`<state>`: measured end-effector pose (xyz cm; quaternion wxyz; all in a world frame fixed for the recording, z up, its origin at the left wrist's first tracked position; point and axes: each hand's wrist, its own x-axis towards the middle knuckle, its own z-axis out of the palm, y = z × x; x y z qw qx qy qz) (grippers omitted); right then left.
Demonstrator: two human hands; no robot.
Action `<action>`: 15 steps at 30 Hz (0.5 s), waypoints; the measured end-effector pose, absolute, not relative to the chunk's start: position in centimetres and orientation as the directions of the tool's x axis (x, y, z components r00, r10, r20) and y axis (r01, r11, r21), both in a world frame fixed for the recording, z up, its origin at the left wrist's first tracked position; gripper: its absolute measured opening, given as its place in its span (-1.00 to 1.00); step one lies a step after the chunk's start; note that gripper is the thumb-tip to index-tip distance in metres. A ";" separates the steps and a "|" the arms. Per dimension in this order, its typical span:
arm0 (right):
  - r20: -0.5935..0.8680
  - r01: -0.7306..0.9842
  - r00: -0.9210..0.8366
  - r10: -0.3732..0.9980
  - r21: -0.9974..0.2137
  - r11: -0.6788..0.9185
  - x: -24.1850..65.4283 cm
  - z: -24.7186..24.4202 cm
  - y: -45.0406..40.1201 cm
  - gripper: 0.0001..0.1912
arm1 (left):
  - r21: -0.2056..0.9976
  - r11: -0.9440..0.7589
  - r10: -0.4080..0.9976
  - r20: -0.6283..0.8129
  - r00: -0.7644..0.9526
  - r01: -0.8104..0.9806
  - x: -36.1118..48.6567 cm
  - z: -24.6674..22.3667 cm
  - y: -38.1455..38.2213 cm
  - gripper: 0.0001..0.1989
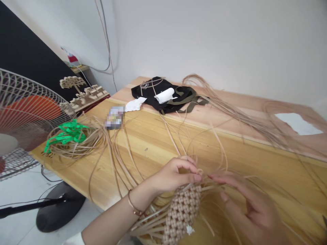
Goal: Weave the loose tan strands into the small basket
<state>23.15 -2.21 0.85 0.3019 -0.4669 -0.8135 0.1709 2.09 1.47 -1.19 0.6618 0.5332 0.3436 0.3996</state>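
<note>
Strand (200, 171) pinched at end of woven strip (182, 212)

Left hand (171, 175): closed at thumb and index fingertips, gripping the strand at the strip's upper end. Right hand (257, 209): partly open, thumb and index finger spread apart, index fingertip beside the left fingertips; contact with the loose strands there cannot be determined. Woven strip: at the near edge of view, between the hands, over the wooden counter (150, 136), with loose ends extending from both sides.
</note>
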 end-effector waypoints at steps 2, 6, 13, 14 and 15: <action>0.352 0.643 -0.298 0.887 -0.614 0.459 23.0 0.7 -2.5 -0.83 | 0.976 0.152 0.894 -0.069 0.443 -0.156 2.4 -1.4 1.4 -0.64; 0.400 0.672 -0.245 0.883 -0.586 0.452 22.5 0.6 -2.9 -0.82 | 0.975 0.202 0.859 -0.131 0.495 -0.092 3.0 -1.4 1.6 -0.72; 0.379 0.455 -0.136 0.915 -0.797 0.397 22.0 1.0 -2.8 -0.82 | 0.986 0.158 0.707 -0.145 0.692 0.046 3.0 0.3 2.8 -0.91; 0.346 0.397 -0.123 0.930 -0.842 0.365 22.0 1.0 -2.7 -0.82 | 0.987 0.154 0.680 -0.145 0.719 0.054 3.0 0.5 2.9 -0.89; 0.306 0.335 -0.120 0.945 -0.883 0.328 22.0 1.1 -2.6 -0.81 | 0.986 0.153 0.652 -0.146 0.744 0.060 2.9 0.6 3.0 -0.88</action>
